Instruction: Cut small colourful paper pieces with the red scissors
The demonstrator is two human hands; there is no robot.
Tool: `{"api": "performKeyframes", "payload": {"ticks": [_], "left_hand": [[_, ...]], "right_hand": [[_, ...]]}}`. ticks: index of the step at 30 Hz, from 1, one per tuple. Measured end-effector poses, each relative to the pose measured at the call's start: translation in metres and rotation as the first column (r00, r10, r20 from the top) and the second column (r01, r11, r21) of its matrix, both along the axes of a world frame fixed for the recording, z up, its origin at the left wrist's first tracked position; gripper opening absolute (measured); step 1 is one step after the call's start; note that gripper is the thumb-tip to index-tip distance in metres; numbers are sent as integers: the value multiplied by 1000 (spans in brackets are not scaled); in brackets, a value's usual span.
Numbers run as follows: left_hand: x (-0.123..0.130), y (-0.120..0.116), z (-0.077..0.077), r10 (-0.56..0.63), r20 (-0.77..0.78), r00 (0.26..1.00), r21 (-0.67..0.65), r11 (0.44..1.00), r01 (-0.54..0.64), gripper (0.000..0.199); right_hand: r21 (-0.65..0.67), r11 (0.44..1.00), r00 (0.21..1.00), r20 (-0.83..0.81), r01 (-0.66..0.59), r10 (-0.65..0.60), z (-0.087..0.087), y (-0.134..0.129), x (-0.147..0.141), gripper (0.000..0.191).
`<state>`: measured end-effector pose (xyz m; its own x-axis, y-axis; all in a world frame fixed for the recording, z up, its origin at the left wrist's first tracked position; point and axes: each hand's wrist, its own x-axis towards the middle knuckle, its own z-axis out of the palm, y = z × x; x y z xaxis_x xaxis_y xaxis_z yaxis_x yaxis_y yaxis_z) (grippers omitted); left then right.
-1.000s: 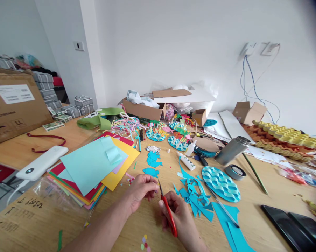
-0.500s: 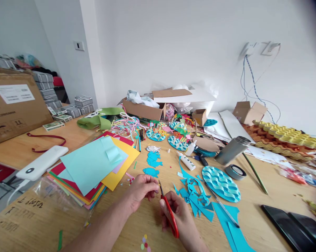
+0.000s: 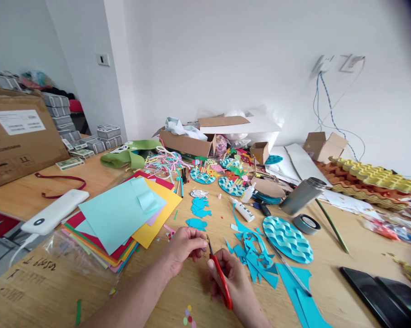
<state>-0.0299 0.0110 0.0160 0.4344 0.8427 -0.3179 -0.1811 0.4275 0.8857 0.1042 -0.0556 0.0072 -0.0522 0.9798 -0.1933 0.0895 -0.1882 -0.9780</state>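
My left hand (image 3: 187,248) is closed, thumb and fingers pinched on a small piece of paper that mostly hides behind the fingertips. In my right hand (image 3: 230,275) are red-handled scissors (image 3: 222,278), their blades pointing up beside my left fingertips. Just beyond the hands lie blue paper fish (image 3: 196,223), with a white drawn fish (image 3: 199,194) at the far end of the row. Blue paper scraps (image 3: 255,255) are heaped to the right of the scissors. Small coloured paper dots (image 3: 189,317) lie near the front edge.
Coloured paper sheets (image 3: 123,214) and a white power bank (image 3: 55,212) are on the left. Glue bottles (image 3: 243,211), a blue wavy oval (image 3: 287,239), a metal flask (image 3: 302,196), tape (image 3: 306,223) and dark phones (image 3: 372,296) lie on the right. Boxes line the wall.
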Motion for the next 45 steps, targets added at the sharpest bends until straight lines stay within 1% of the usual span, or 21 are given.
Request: {"api": "performKeyframes", "payload": {"ticks": [8, 15, 20, 29, 45], "left_hand": [[-1, 0, 0, 4, 7, 1000, -1, 1000, -4, 18], [0, 0, 0, -8, -3, 1000, -5, 1000, 8, 18], [1, -1, 0, -9, 5, 1000, 4, 1000, 9, 17], [1, 0, -1, -12, 1, 1000, 15, 1000, 12, 16], [1, -1, -2, -5, 4, 1000, 17, 1000, 5, 16]], "right_hand": [[8, 1000, 1000, 5, -1, 1, -4, 1, 0, 42], [10, 1000, 1000, -1, 18, -18, -3, 1, 0, 41], [27, 1000, 1000, -5, 5, -5, -4, 1, 0, 38], [30, 1000, 1000, 0, 9, -9, 0, 1, -1, 39], [25, 1000, 1000, 2, 9, -9, -2, 1, 0, 39]]}}
